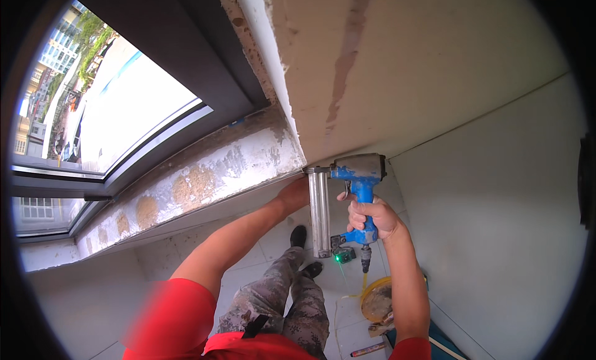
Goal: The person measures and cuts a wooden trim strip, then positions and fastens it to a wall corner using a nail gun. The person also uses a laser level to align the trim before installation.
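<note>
My right hand (375,215) is wrapped around the grip of a blue pneumatic nail gun (358,173), with a finger by the trigger. Its nose end meets the corner where the window ledge joins the wall. A silver magazine (319,215) hangs from the nose, and an air-hose coupling (366,259) is fitted at the base of the grip. My left hand (296,191) reaches under the ledge edge beside the nose. The magazine and ledge hide its fingers, so whether it holds anything does not show.
The patchy plastered window ledge (223,166) runs left below a dark window frame (195,48). A wall panel (484,211) stands right. On the tiled floor are a device with a green light (344,254), a yellow-rimmed round container (377,300) and a tube (368,349).
</note>
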`<state>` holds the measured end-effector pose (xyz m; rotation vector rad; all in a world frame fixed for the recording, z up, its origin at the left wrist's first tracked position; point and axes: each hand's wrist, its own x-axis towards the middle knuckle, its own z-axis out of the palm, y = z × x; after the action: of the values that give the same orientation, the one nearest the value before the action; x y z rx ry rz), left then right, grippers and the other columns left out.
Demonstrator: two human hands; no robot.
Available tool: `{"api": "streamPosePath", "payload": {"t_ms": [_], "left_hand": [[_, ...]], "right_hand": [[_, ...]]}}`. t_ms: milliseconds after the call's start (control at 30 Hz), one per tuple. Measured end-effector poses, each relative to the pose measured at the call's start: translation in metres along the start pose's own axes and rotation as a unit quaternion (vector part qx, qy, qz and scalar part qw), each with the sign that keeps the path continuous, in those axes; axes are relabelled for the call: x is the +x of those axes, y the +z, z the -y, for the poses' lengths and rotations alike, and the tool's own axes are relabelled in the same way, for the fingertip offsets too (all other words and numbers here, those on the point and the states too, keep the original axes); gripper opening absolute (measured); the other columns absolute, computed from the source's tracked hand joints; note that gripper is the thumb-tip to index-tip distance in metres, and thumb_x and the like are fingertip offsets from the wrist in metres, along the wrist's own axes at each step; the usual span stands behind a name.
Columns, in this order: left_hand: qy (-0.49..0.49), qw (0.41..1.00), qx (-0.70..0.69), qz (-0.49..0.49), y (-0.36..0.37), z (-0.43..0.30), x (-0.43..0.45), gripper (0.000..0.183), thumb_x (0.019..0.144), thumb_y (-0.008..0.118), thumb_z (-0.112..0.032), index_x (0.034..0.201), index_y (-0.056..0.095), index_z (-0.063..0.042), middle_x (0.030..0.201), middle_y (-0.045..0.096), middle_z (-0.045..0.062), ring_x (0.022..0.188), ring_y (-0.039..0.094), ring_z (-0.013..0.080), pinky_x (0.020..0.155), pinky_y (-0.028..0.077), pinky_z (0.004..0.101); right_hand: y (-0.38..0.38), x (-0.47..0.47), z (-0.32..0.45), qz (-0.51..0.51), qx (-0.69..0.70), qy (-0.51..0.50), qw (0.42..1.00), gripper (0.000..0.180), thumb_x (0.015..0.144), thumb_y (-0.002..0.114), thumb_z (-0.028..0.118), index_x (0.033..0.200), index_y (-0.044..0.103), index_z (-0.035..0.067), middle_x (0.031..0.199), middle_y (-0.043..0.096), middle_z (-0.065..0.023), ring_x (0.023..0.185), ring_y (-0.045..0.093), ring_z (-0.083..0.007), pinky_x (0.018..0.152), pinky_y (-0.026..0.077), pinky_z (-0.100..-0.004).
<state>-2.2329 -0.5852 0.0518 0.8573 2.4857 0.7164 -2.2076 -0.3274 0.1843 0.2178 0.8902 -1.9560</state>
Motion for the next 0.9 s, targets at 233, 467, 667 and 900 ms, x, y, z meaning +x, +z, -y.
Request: {"api": "streamPosePath", "payload": {"t_ms": [233,467,667,900], "left_hand": [[-0.009,0.999,-0.019,-0.039,0.029,0.026,0.001,0.042,0.097,0.046,-0.022,0.132,0.058,-0.004,0.138,0.059,0.014,0.132,0.051,0.0256,0.114,0.036,0.0375],[0.109,0.816,0.567,0.011,0.003,0.002,-0.008,0.03,0.086,0.057,-0.013,0.109,0.072,-0.003,0.115,0.063,0.011,0.114,0.056,0.0262,0.103,0.041,0.0342],[0.111,0.787,0.605,-0.048,-0.007,-0.004,-0.014,0.024,0.081,0.059,-0.017,0.098,0.074,-0.007,0.106,0.062,0.007,0.11,0.055,0.0224,0.1,0.04,0.0327],[0.099,0.778,0.617,-0.067,-0.013,-0.004,-0.011,0.018,0.078,0.062,-0.017,0.091,0.071,-0.009,0.098,0.059,0.004,0.104,0.055,0.0211,0.096,0.042,0.0317]], "right_hand": [[-0.001,0.0,-0.003,-0.011,-0.022,-0.018,1.0,0.039,0.092,0.072,0.024,0.12,0.056,0.002,0.067,0.053,0.002,0.06,0.057,-0.0126,0.073,0.055,-0.0372],[-0.024,-0.041,-0.019,-0.04,-0.003,-0.093,0.995,0.042,0.093,0.072,0.026,0.121,0.055,0.001,0.065,0.052,0.0022,0.059,0.057,-0.013,0.073,0.056,-0.0396],[-0.06,-0.071,-0.054,-0.046,0.043,-0.131,0.989,0.05,0.096,0.069,0.024,0.134,0.051,-0.001,0.066,0.051,0.0033,0.059,0.056,-0.0116,0.072,0.055,-0.0381],[-0.105,-0.059,-0.105,-0.053,0.076,-0.107,0.99,0.047,0.096,0.068,0.022,0.134,0.051,0.001,0.067,0.05,0.0039,0.06,0.054,-0.0102,0.072,0.054,-0.0367]]}}
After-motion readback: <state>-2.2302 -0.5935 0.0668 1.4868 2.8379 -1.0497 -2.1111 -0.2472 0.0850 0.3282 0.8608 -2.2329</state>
